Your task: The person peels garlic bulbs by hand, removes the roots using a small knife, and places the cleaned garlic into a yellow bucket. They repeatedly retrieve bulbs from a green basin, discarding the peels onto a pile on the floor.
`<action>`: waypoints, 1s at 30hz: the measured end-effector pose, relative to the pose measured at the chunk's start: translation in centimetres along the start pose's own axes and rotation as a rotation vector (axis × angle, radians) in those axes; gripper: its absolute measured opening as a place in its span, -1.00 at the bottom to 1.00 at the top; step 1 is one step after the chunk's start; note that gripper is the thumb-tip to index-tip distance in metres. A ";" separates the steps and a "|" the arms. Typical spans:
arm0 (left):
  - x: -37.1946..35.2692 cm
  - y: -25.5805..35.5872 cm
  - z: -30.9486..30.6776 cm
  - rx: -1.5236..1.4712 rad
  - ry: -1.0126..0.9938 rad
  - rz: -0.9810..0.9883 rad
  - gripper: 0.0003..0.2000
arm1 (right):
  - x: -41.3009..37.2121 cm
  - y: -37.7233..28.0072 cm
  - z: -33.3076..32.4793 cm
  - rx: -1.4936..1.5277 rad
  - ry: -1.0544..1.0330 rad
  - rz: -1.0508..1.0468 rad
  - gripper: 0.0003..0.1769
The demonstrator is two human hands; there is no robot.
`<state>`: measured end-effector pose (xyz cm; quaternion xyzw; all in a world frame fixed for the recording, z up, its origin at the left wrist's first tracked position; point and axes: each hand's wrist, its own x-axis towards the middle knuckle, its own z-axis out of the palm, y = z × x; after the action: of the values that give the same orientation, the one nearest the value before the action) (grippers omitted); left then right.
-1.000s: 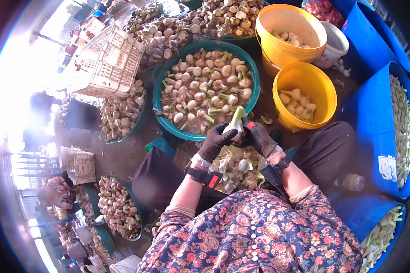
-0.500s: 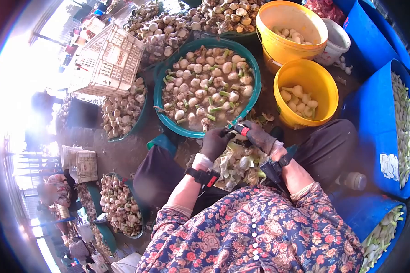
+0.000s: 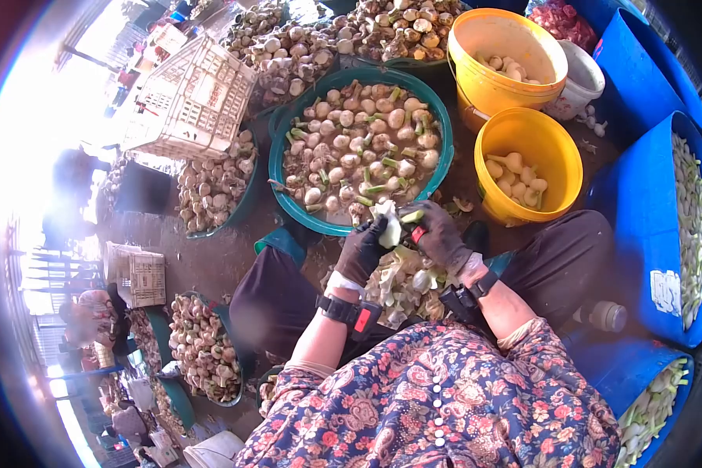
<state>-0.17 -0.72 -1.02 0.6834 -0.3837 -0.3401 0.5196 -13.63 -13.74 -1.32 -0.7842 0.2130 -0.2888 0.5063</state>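
Both of my hands wear dark gloves and meet at the near rim of a green tub point(image 3: 276, 168) full of wet garlic bulbs point(image 3: 343, 148). My left hand point(image 3: 361, 253) is closed on a pale garlic piece point(image 3: 390, 225) with loose white skin. Beside it, my right hand point(image 3: 443, 238) is closed round a small red-marked tool point(image 3: 418, 233), and a green stem point(image 3: 413, 217) shows at its fingertips. Below the hands lies a heap of peeled skins point(image 3: 402, 285) between my knees.
Two yellow buckets point(image 3: 487, 183) with peeled bulbs stand at the right of the tub. Blue containers point(image 3: 639, 210) line the right side. White crates point(image 3: 203, 93), more garlic tubs point(image 3: 207, 351) and a person point(image 3: 97, 320) are on the left.
The pale garlic piece now shows raised between my hands, where it was hidden before. Both hands have moved slightly, and the view has shifted a little.
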 end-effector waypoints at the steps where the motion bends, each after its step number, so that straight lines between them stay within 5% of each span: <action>1: 0.1 0.4 0.1 -0.105 0.019 -0.044 -0.68 | -0.1 0.9 0.3 0.135 0.024 0.126 -0.75; 2: 0.0 0.8 0.0 -0.199 0.046 -0.163 -0.69 | -0.1 2.7 0.9 0.344 0.142 0.290 -0.86; 6: -0.7 0.8 -0.2 -0.491 0.062 -0.380 -0.66 | 0.8 0.3 -1.6 0.611 -0.088 0.546 -0.77; 8: -0.8 1.6 -0.1 -0.524 0.081 -0.348 -0.65 | 0.1 -0.2 -0.7 0.558 -0.139 0.328 -0.64; 10: -0.9 3.2 -0.2 -0.134 0.078 -0.089 -0.66 | 0.2 -0.8 -0.1 0.415 -0.142 0.105 -0.55; 13: -0.8 2.7 -0.8 -0.005 -0.001 -0.064 -0.69 | 0.6 -1.4 -0.5 0.052 -0.057 -0.223 -0.48; 16: -0.6 1.8 -1.1 -0.283 -0.002 -0.302 -0.70 | 0.2 -0.3 -0.1 0.298 -0.191 -0.043 -0.65; 19: -0.7 2.4 -0.6 -0.465 0.117 -0.413 -0.73 | 0.1 0.2 0.0 0.626 0.005 0.487 -0.80; 20: -1.1 2.8 -0.3 -0.359 0.100 -0.302 -0.80 | 0.2 2.0 0.7 0.509 0.129 0.349 -0.83; 24: -2.5 3.1 0.2 0.216 -0.290 0.206 -0.83 | 0.9 2.6 -0.5 0.622 0.274 0.694 -0.75; 25: -3.3 3.5 0.3 0.218 -0.449 0.021 -0.85 | 1.0 2.7 -0.6 0.603 0.297 0.700 -0.74; 27: -4.2 3.3 0.3 0.641 -0.648 -0.003 -0.85 | 1.2 2.6 -0.9 0.563 0.344 0.713 -0.70; 28: -4.6 1.7 0.1 0.776 -0.690 0.048 -0.79 | 1.1 2.8 -1.0 0.586 0.346 0.808 -0.59; 30: -4.3 -1.3 -0.7 1.031 -0.735 -0.176 -0.77 | 0.9 2.8 -1.4 0.666 0.268 0.948 -0.54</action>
<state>-1.39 3.59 -1.87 0.7134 -0.5936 -0.3656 -0.0713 -14.05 -16.37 -3.23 -0.3589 0.5000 -0.1790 0.7675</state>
